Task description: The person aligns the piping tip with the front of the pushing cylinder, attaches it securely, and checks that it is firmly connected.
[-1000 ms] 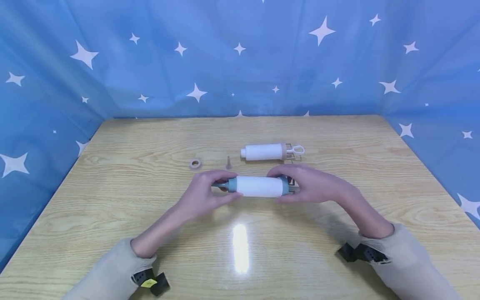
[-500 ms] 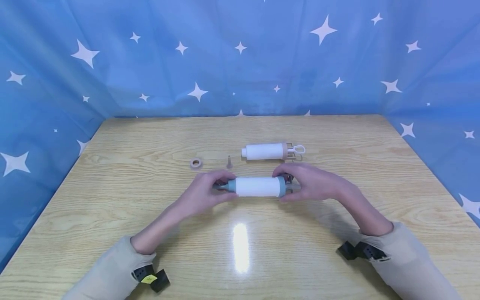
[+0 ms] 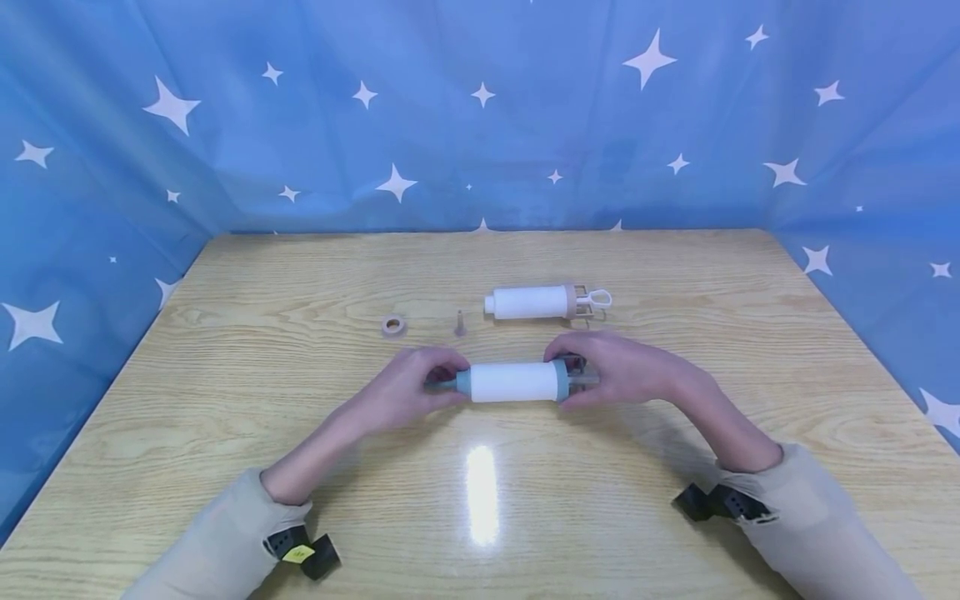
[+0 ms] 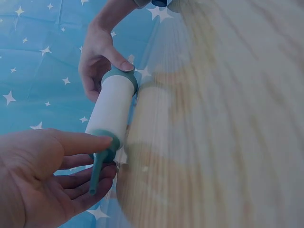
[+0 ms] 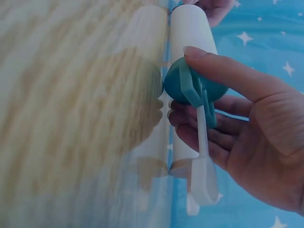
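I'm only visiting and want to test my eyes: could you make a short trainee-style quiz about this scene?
1. True or false: the left hand holds the teal-ended tube near its nozzle.

2. The white handle of that tube points: A) to the person's left; B) to the person's right; C) straight up.

3. From left to right in the head view, what lies between the ring and the pink-ended tube?

Key: 1 true; 2 B; 3 a small tapered piece.

A star-patterned blue curtain (image 3: pixel 517 133) hangs behind the wood-grain table (image 3: pixel 697 283). On it are 1 loop-handled white syringe (image 3: pixel 529 302), 1 pinkish ring (image 3: pixel 393 332) and, between them, 1 small tapered nozzle (image 3: pixel 460 327).
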Demonstrator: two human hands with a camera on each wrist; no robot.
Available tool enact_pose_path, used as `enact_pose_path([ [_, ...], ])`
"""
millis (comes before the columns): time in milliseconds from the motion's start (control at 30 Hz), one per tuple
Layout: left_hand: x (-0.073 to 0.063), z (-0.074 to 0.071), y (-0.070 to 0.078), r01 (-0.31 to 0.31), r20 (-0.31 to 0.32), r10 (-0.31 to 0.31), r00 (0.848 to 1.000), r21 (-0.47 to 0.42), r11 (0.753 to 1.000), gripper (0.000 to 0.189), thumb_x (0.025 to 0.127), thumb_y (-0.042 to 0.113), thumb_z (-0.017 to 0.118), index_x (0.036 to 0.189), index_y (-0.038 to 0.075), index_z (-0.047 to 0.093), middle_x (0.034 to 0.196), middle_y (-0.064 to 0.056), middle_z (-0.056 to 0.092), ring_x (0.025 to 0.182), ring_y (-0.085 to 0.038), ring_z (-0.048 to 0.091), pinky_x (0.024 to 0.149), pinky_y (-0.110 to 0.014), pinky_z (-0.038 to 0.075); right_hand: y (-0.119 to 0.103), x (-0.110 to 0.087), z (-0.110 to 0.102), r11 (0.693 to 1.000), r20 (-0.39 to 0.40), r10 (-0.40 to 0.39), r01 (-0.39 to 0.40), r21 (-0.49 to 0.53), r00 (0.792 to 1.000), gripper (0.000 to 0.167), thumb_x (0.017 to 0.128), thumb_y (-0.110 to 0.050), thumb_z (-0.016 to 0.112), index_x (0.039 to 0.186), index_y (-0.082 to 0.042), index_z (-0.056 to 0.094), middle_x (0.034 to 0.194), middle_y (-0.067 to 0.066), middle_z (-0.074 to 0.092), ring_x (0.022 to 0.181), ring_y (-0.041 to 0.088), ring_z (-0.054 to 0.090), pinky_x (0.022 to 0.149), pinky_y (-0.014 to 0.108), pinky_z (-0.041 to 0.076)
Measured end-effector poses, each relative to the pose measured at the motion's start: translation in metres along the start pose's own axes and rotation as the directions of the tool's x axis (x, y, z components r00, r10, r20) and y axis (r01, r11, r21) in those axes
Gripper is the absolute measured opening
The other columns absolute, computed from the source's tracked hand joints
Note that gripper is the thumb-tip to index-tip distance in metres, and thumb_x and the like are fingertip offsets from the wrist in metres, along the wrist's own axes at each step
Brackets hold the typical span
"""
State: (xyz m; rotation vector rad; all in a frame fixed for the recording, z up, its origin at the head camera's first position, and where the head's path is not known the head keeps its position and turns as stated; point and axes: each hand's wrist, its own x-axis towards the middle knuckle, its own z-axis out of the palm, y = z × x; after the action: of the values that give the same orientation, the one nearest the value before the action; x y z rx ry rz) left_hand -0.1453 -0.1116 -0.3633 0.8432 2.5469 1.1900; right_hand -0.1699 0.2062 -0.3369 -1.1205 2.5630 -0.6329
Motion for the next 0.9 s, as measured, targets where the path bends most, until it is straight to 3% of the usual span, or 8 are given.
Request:
enact_pose_path([
  [233, 0.0002, -0.0016, -0.0018, 0.002, 0.022, -0.002, 1.000, 0.010, 1.000, 0.036, 0.088, 0.007, 0.078, 0.122, 0.001, 0.067, 0.112, -0.007, 0.070, 0.100, -0.019, 0.067, 0.092, -0.035, 0.057, -0.0007, -0.0002, -0.0005, 1.000, 0.018, -0.009, 0.008, 0.021, 1.000, 0.050, 0.084, -0.029, 0.085, 0.123, -0.006, 0.062, 0.116, -0.001, 0.064, 0.101, 0.014, 0.060, 0.090, 0.040, 0.054],
  [567, -0.0007, -0.0028, -0.0009, 0.020, 0.032, -0.021, 0.999, 0.022, 1.000, 0.040, 0.088, 0.010, 0.079, 0.125, 0.002, 0.066, 0.111, -0.003, 0.068, 0.101, -0.017, 0.064, 0.091, -0.034, 0.056, 0.0006, -0.0020, -0.0006, 0.999, 0.021, 0.003, -0.004, 0.036, 1.000, 0.065, 0.087, -0.039, 0.081, 0.137, -0.004, 0.057, 0.130, 0.005, 0.062, 0.110, 0.019, 0.059, 0.094, 0.044, 0.054],
  [900, -0.0027, -0.0087, -0.0002, -0.006, 0.036, 0.006, 0.999, -0.003, 1.000, 0.044, 0.091, 0.016, 0.077, 0.129, -0.001, 0.062, 0.113, -0.004, 0.065, 0.105, -0.020, 0.062, 0.093, -0.037, 0.055, -0.0006, -0.0011, -0.0032, 0.996, -0.024, 0.016, -0.014, 0.089, 1.000, 0.064, 0.092, -0.041, 0.074, 0.139, -0.002, 0.055, 0.131, 0.011, 0.062, 0.113, 0.021, 0.061, 0.097, 0.046, 0.053],
])
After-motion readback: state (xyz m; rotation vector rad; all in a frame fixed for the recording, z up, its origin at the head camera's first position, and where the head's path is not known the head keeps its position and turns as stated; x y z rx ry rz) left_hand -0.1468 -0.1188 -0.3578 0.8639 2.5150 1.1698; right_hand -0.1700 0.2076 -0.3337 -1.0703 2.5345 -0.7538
